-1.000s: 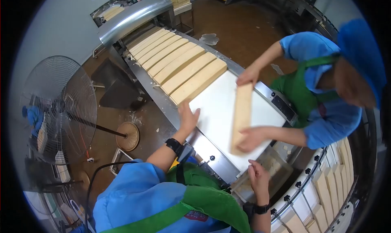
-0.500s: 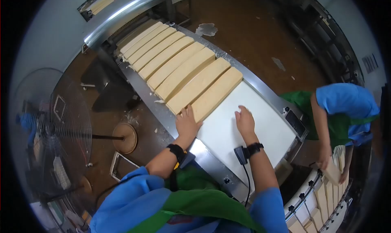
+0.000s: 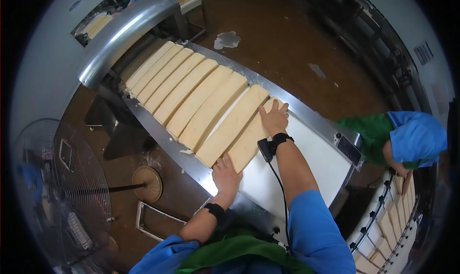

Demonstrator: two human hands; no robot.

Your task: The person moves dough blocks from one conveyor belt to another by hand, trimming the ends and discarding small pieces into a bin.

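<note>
Several long, pale slabs lie side by side across a white conveyor belt (image 3: 302,154). My left hand (image 3: 226,176) rests with its fingers on the near end of the last slab (image 3: 249,144). On the far end of that same slab lies my right hand (image 3: 275,118), its fingers spread. Just beyond it is another slab (image 3: 235,125), with a strip of white belt showing between it and the slabs farther up. Both wrists wear black bands, and a cable runs from the right one.
A curved metal cover (image 3: 129,34) spans the belt's far end. A fan (image 3: 62,192) stands at left. At right, a co-worker (image 3: 412,140) reaches over a second conveyor (image 3: 393,216) bearing slabs. A control panel (image 3: 348,148) sits at the belt's right edge.
My right hand has moved from above the bare belt onto the last slab's far end. My left hand stays at its near end. The co-worker's arms have shifted, and the camera view has moved.
</note>
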